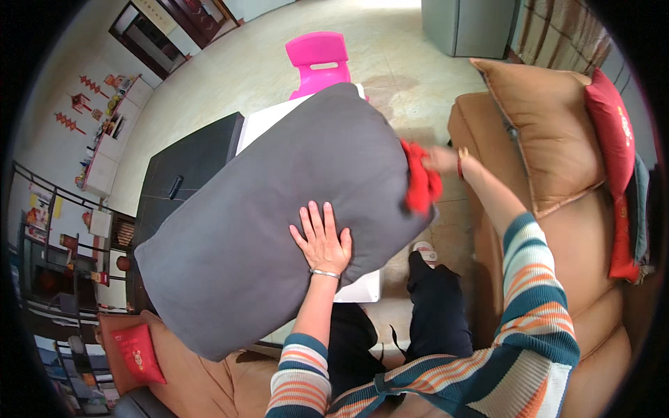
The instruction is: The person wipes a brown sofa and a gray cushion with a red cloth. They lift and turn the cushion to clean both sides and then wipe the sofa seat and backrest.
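A large grey cushion (261,209) lies slantwise across a white table (360,292) and partly over a black table (193,151). My left hand (323,243) rests flat on the cushion's near side, fingers spread, holding nothing. At the cushion's right end, my right hand (441,159) grips a bunched red cloth (422,180). The cloth is blurred and sits against or close beside the cushion's edge; which of the two I cannot tell. The fingertips of the right hand are partly hidden by the cloth.
A pink plastic chair (319,62) stands behind the white table. On the black table lies a small dark object (176,186). A brown sofa (559,251) with a brown cushion (549,130) and red pillow (611,130) runs along the right. Another brown sofa (198,376) is at lower left.
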{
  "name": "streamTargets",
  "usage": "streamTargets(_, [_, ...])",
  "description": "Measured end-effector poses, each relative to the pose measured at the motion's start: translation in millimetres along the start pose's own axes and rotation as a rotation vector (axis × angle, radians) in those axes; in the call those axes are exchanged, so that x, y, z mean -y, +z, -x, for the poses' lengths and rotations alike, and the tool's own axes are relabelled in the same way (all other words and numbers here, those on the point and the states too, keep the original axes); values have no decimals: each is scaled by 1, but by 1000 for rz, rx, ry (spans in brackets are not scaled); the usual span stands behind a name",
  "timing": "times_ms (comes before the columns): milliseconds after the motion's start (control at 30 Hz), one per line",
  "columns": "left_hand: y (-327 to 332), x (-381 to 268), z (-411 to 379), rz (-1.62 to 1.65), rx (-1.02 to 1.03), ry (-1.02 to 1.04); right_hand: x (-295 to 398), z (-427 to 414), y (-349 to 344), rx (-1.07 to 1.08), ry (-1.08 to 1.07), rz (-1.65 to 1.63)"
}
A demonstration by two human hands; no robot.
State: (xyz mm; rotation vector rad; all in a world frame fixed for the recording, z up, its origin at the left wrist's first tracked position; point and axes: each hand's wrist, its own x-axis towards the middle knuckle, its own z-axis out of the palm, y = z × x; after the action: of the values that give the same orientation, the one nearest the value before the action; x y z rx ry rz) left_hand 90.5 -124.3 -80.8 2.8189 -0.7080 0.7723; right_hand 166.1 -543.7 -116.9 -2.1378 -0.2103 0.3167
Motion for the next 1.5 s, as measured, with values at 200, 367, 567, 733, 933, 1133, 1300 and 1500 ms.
streamTargets(200, [-3,-19,-8,1,-5,4,-26,150,3,-258,135,-51])
streamTargets(367, [-9,-3,-1,-49,-16,-7,171,92,28,-575,-224,119])
streamTargets(567, [-6,-14,-6,-43,88,-13,190,19,140,-553,-469,828])
streamTargets(733, [-2,-7,1,-52,4,-9,151,-21,84,-721,-266,797])
streamTargets(933, [0,-2,2,-82,19,-13,75,-4,65,-519,62,-312])
streamTargets(1133, [3,-8,-4,-59,-1,0,-32,111,176,-449,107,-329])
streamTargets(1300, [0,-8,0,-70,-24,-6,-21,162,152,-756,328,-771])
streamTargets(1500, [1,-4,-2,-60,-20,-25,160,58,102,-944,-70,42])
